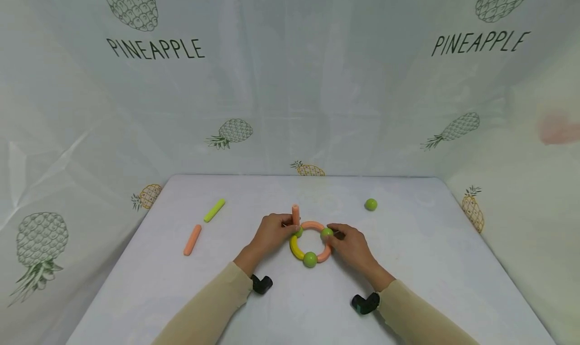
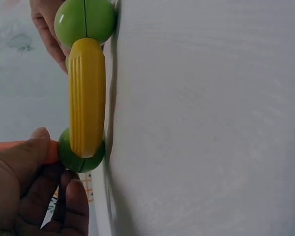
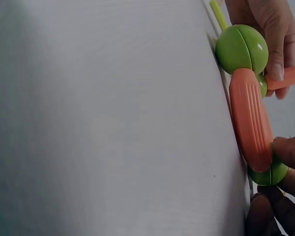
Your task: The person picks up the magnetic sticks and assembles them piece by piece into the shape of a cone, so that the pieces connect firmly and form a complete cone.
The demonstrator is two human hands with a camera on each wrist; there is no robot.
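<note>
I have the left hand [image 1: 274,231] pinching an orange rod [image 1: 296,214] upright on the ring's [image 1: 296,247] left green ball [image 2: 82,164], the right hand [image 1: 351,245] gripping its right green ball [image 1: 326,231].

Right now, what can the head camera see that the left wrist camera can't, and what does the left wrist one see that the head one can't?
Only the head view: the loose green ball, the lime stick, the orange stick lying flat and the curved orange pieces.

Only the left wrist view, because it is so close: the grooves along the yellow curved piece and the thin seam on the green ball nearest the person.

Both: those last two things, the left hand holding an upright orange stick, and at least part of the right hand.
</note>
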